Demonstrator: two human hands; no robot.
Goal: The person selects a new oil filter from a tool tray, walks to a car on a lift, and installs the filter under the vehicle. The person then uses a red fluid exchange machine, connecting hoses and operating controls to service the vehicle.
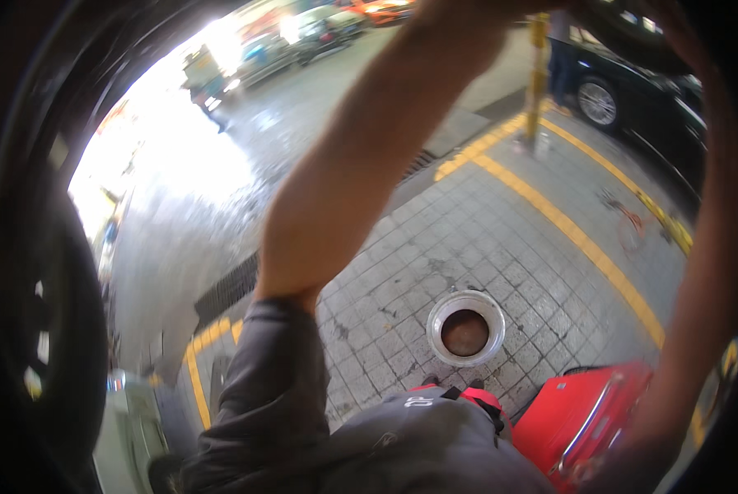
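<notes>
Workshop floor: grey square tiles, scuffed, crossed by yellow painted lines. A pale-rimmed, round container stands near a glossy red case. Overhead, a dark, curved object lies between left hand and right hand; both too cropped and dim to tell their grip.

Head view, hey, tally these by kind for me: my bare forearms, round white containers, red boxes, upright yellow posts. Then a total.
Bare forearms: 2
Round white container: 1
Red box: 1
Upright yellow post: 1
Total: 5
</notes>
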